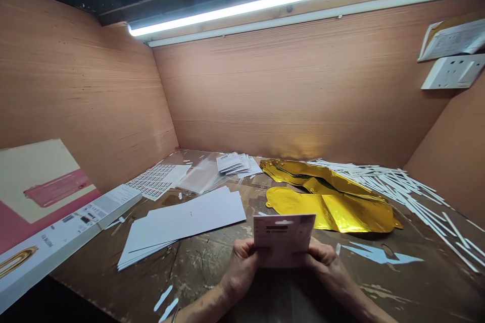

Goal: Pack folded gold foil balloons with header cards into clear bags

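Observation:
A small white printed card (282, 242) with a hang slot at its top is held upright between both hands, above the near part of the table. My left hand (244, 265) grips its left edge, thumb on the near face. At the right edge my right hand (322, 257) pinches it the same way; the fingers behind the card are hidden. Just beyond lies a flat gold foil balloon (333, 209), with more folded gold foil (303, 171) behind it. Left of the hands rests a fanned stack of blank white sheets (193, 219).
Toward the back are a sticker sheet (159, 180), clear plastic bags (202, 176) and small printed cards (231, 162). White sticks (401, 189) spread along the right. A long printed box (79, 222) stands at left. Paper scraps (382, 253) lie right. Wooden walls (265, 96) enclose the table.

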`<state>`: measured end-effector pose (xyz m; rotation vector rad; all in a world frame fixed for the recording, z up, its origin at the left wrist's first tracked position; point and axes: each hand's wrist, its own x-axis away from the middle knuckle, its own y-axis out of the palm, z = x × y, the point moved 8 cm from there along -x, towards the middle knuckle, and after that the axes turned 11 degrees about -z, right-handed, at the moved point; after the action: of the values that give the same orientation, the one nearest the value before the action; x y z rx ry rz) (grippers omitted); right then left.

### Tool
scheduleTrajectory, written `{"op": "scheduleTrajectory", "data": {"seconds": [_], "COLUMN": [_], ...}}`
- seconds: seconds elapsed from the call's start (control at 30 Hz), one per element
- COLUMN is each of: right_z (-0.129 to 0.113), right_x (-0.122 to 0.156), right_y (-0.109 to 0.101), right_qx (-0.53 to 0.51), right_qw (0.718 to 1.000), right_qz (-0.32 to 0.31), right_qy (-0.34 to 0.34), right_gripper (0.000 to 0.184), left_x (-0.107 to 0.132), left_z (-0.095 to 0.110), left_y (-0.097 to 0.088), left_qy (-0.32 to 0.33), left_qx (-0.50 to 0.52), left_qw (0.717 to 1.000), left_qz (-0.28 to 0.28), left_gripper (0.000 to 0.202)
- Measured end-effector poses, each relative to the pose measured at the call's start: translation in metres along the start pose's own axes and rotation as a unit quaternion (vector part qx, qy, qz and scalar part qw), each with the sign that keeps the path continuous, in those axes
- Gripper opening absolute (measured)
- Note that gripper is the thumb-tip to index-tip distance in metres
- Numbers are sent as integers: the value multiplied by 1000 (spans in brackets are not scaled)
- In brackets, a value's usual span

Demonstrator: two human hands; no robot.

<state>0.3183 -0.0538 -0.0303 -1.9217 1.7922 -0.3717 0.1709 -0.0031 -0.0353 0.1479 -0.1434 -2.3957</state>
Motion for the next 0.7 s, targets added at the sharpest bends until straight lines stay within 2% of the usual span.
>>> {"op": "scheduleTrajectory", "data": {"seconds": [0.13, 0.2, 0.23, 0.3, 0.33, 0.37, 0.43, 0.5, 0.57, 0.6, 0.67, 0.7], "right_z": [8, 13, 17, 26, 32, 39, 60, 89, 122, 138, 169, 181], "right_x": [-14, -20, -21, -22, -20, -17, -9, 1, 11, 15, 20, 21], "right_y": [-6, -20, -33, -69, -94, -121, -182, -238, -281, -296, -314, -319], "right_qx": [89, 125, 150, 209, 241, 273, 336, 382, 407, 412, 418, 421], "right_qw": [991, 983, 977, 961, 949, 935, 897, 854, 817, 802, 780, 772], "right_qz": [20, 37, 47, 80, 105, 132, 187, 221, 231, 227, 208, 197], "right_qy": [94, 127, 143, 165, 175, 185, 220, 276, 338, 368, 416, 433], "right_gripper": [25, 25, 27, 30, 32, 34, 41, 44, 42, 39, 32, 30], "left_x": [-25, -38, -42, -47, -49, -51, -50, -49, -53, -55, -58, -59], "left_z": [0, 8, 15, 31, 35, 34, 15, -8, -27, -34, -42, -42], "left_y": [-12, -19, -23, -20, -12, -1, 19, 27, 25, 24, 24, 26], "left_qy": [-24, -57, -67, -50, -18, 22, 99, 161, 209, 228, 248, 243], "left_qx": [-18, -130, -227, -447, -539, -610, -699, -751, -785, -797, -812, -817], "left_qw": [998, 985, 964, 882, 834, 789, 707, 630, 569, 544, 508, 501], "left_qz": [57, 99, 124, 143, 119, 72, -48, -113, -127, -130, -142, -150], "left_gripper": [37, 50, 56, 65, 68, 70, 73, 73, 65, 61, 54, 53]}}
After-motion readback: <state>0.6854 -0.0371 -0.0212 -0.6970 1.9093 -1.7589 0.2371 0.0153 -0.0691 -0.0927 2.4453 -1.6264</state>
